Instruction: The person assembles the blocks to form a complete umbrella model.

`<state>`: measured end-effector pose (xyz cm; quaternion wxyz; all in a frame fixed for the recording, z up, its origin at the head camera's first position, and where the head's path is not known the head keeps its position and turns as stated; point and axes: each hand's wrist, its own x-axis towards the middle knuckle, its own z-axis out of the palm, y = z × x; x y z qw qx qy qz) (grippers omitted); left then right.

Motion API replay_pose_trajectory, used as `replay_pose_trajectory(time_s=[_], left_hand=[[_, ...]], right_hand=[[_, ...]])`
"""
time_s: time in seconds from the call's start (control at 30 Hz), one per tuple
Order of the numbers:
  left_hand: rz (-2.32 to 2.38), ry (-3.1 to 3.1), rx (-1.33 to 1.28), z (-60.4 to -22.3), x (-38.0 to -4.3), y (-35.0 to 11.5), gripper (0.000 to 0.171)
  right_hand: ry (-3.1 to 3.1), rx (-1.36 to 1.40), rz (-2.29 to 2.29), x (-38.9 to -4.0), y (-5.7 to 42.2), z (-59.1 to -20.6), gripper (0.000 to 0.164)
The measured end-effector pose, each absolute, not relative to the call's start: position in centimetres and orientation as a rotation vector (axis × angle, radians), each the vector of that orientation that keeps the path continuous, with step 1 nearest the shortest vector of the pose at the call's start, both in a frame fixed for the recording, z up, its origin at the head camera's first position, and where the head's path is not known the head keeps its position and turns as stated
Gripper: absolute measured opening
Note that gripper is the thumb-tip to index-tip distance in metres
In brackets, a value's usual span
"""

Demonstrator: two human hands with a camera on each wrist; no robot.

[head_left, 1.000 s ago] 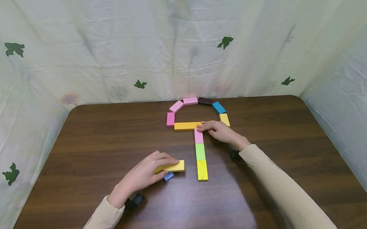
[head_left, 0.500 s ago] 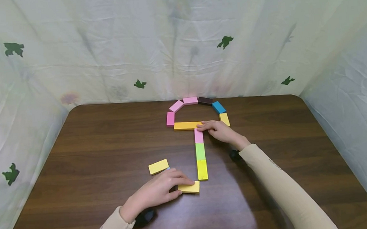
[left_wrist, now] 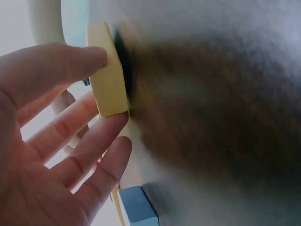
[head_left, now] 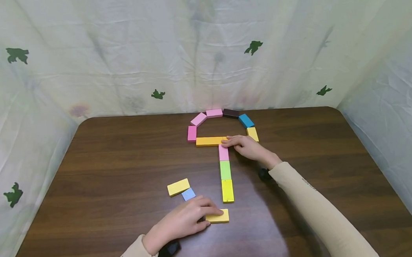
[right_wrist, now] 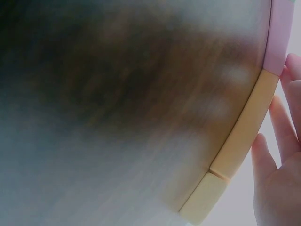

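In the head view my left hand pinches a pale yellow wooden block, thumb at its near side and fingers over it. That block lies crosswise a little in front of a bright yellow block; the left wrist view shows the thumb against its face. My right hand rests its fingertips where an orange block meets a pink block, partly covering another orange block. A green block sits between the pink and bright yellow ones, forming a straight stem.
Beyond the orange row, an arch runs from a magenta block through pink ones, a dark block and a blue block to a yellow block. Left of the stem lie a loose yellow block and a light blue block.
My left hand has carried the pale yellow block toward the near right, to just before the stem's end. The loose yellow and light blue blocks have come into view. My right hand stays put.
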<state>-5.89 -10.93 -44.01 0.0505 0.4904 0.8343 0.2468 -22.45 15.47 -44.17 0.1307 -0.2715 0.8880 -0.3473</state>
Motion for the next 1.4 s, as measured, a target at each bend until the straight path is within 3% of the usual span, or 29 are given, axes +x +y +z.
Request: replay_pose_trajectory(time_s=[0.63, 1.4], left_hand=[[0.647, 2.543, 1.596, -44.1, -5.5, -10.6, 0.045], [0.601, 2.615, 1.537, -44.2, -5.7, -9.7, 0.042]], right_hand=[[2.574, -0.756, -1.018, -22.4, 15.4, -44.2, 0.041], [2.601, -0.802, -1.015, -22.6, 15.4, -44.4, 0.04]])
